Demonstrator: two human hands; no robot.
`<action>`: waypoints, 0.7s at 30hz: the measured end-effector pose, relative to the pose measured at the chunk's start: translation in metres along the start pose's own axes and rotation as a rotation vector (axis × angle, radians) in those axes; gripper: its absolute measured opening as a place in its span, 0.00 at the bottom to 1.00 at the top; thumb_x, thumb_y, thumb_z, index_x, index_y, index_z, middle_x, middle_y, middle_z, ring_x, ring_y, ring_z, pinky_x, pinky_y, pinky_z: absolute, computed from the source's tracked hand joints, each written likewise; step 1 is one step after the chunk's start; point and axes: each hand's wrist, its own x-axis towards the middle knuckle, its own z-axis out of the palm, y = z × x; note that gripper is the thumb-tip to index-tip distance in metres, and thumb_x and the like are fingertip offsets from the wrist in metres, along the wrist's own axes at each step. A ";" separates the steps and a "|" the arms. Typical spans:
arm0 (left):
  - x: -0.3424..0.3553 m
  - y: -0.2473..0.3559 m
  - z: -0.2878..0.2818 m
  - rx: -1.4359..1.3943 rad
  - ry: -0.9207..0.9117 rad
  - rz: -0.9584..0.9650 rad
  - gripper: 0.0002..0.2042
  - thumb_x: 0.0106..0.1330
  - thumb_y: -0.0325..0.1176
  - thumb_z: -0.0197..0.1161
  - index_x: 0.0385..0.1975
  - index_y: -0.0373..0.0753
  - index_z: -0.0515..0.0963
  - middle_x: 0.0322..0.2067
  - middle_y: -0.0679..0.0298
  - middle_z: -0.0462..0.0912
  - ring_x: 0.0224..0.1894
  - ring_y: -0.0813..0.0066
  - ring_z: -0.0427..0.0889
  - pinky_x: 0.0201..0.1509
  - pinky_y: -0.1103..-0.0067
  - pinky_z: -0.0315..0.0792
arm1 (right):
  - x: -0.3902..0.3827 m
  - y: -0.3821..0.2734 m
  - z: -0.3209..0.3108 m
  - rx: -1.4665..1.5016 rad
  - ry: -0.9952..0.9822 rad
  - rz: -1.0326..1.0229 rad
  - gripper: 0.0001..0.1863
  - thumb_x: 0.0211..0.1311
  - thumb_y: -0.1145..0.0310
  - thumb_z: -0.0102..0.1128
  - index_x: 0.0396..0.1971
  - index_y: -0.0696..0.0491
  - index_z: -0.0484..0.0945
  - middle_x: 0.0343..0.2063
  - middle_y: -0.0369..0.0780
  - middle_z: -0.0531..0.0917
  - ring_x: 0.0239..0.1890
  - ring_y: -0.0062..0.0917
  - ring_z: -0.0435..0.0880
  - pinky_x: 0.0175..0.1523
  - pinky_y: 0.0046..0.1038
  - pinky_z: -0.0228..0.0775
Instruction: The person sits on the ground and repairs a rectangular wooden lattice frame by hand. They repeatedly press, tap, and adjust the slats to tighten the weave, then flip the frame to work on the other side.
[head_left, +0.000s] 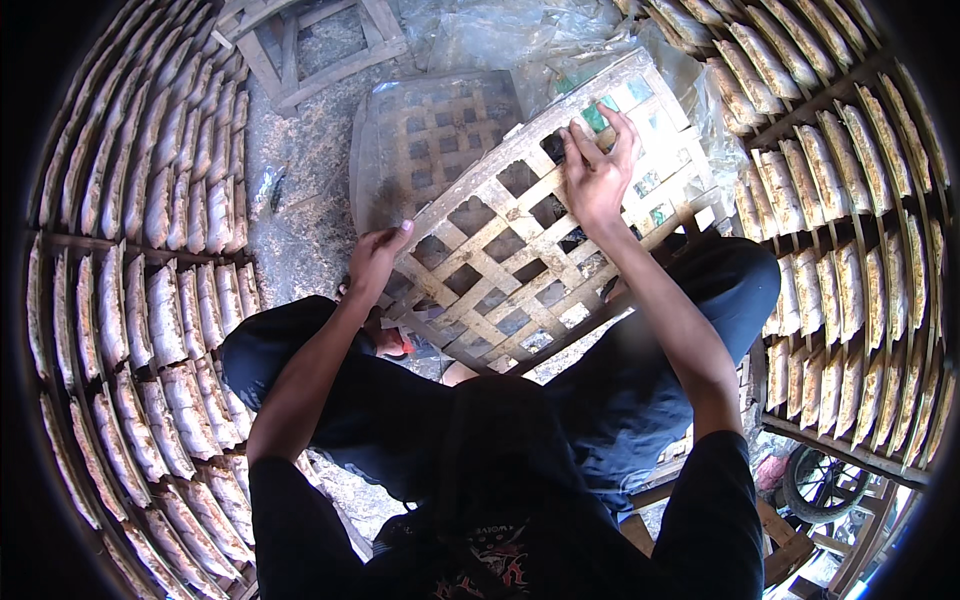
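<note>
A: Where is the woven panel [510, 212] being now, please?
B: It is lying tilted in front of the person, above the dark trousers [620, 405], and its upper right corner is pointing away from the body.
A: And what is the left hand [372, 262] doing?
B: It is gripping the panel at the left part of its long far edge. The thumb is resting on the edge, and the other fingers are mostly hiding from our view.
A: Is the right hand [600, 180] gripping also?
B: It is touching the lattice near the same edge, farther to the right, with bent and a little spread fingers. Whether it is closing around a strip, I cannot tell.
A: What is surrounding them?
B: A second lattice [430, 134] is lying on the floor beyond the panel, near a wooden frame [300, 98]. On both sides, a left rack [140, 250] and a right rack [820, 103] are holding many rows of pale curved pieces [165, 305]. At the lower right, a black wheel [795, 490] is showing.
</note>
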 end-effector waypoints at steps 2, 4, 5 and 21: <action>-0.002 0.003 0.000 0.029 0.010 0.012 0.29 0.60 0.60 0.57 0.38 0.35 0.83 0.29 0.59 0.85 0.33 0.74 0.79 0.42 0.78 0.69 | 0.000 0.000 -0.001 -0.008 -0.002 0.005 0.09 0.47 0.74 0.70 0.31 0.55 0.86 0.50 0.43 0.73 0.55 0.42 0.67 0.60 0.42 0.62; -0.004 0.007 0.002 0.038 0.019 0.024 0.29 0.60 0.61 0.57 0.38 0.35 0.83 0.29 0.59 0.85 0.34 0.72 0.80 0.42 0.78 0.69 | 0.000 -0.001 -0.002 -0.009 0.001 0.012 0.08 0.47 0.74 0.70 0.31 0.55 0.86 0.50 0.42 0.73 0.55 0.41 0.67 0.59 0.41 0.62; -0.005 0.009 0.003 0.033 0.026 0.029 0.29 0.60 0.61 0.57 0.38 0.35 0.83 0.29 0.58 0.85 0.34 0.72 0.80 0.43 0.78 0.69 | 0.001 -0.001 -0.002 -0.003 0.004 0.016 0.08 0.47 0.74 0.70 0.31 0.55 0.86 0.50 0.42 0.73 0.55 0.40 0.68 0.58 0.40 0.63; -0.011 0.012 0.006 0.103 -0.004 0.019 0.30 0.60 0.62 0.56 0.39 0.35 0.82 0.32 0.55 0.85 0.37 0.64 0.82 0.44 0.75 0.70 | -0.009 -0.006 -0.001 0.033 -0.006 0.251 0.13 0.51 0.72 0.68 0.37 0.59 0.84 0.48 0.44 0.72 0.51 0.35 0.69 0.56 0.34 0.61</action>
